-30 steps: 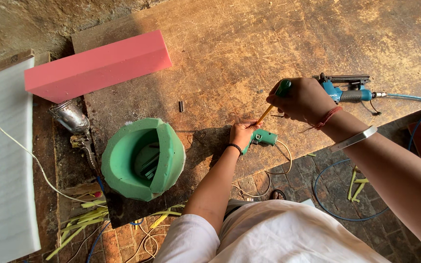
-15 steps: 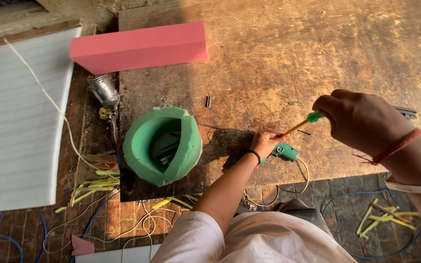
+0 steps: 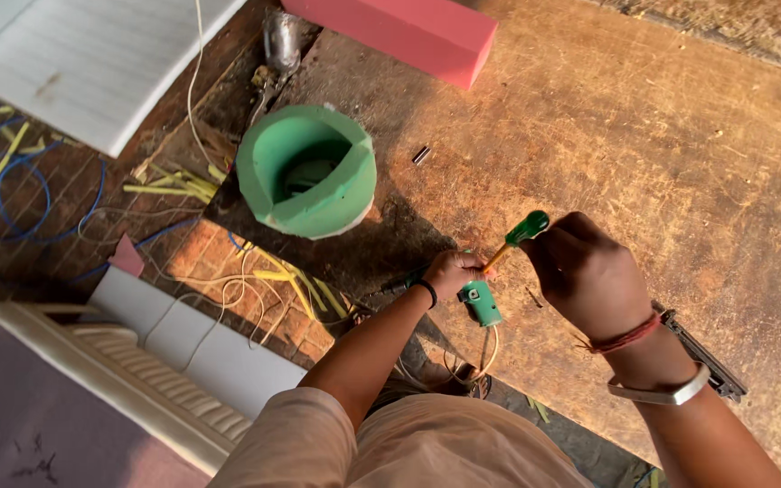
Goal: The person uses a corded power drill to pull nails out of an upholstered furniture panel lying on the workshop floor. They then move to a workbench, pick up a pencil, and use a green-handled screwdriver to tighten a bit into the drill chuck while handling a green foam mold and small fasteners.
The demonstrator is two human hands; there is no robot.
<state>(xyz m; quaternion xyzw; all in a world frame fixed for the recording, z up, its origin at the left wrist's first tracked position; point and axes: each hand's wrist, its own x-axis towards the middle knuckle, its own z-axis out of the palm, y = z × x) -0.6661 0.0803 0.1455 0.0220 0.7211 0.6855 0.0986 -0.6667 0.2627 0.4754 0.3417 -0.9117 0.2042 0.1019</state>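
**Screwdriver held to small green fitting at the near table edge**

Pinching a slim screwdriver with a green plastic handle and orange shank, the right hand has its fingers closed round the handle end, which sticks out past the knuckles. The tool's long axis runs on a diagonal: handle up and to the far right, tip down and to the near left, aimed at the fitting below. That slant appears to let the tip meet the part while the wrist stays clear of it.

The left hand is curled tight over a small green plastic fitting, pressing it against the near edge of the worn wooden tabletop, seemingly to steady it under the tool. Only the fitting's lower end shows below the fingers; pale wires trail from it toward the floor. Whether tip and fitting touch cannot be told, as the fingers hide the junction.

Noted around the work: a round green foam ring lies to the far left, a long pink foam block beyond it, and a small dark metal piece between them. A dark metal tool lies under the right wrist.
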